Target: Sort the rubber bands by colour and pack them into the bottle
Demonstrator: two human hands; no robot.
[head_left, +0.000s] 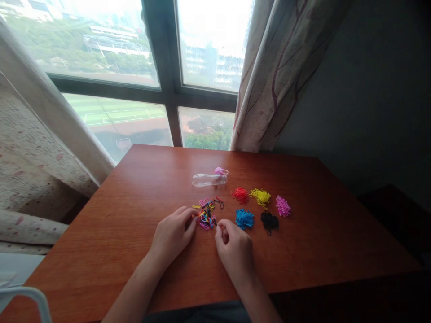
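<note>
A mixed pile of small coloured loops that look like rubber bands [206, 217] lies on the table between my hands. My left hand [175, 231] is at the pile's left edge, thumb and forefinger tips drawn together against it; anything between them is too small to make out. On the other side, my right hand [235, 249] pinches what looks like a black rubber band [216, 223] at the pile's right edge. Sorted by colour, further heaps sit to the right: red bands [240, 194], yellow bands [261, 197], pink bands [283, 206], blue bands [244, 218] and black bands [269, 221].
Behind the pile, a clear plastic bottle or tube [209, 180] lies on its side, with a pink looped cap [220, 171] beside it. The brown wooden table [151, 179] meets a window [170, 89] flanked by curtains [269, 76]. A white curved bar [28, 294] stands at lower left.
</note>
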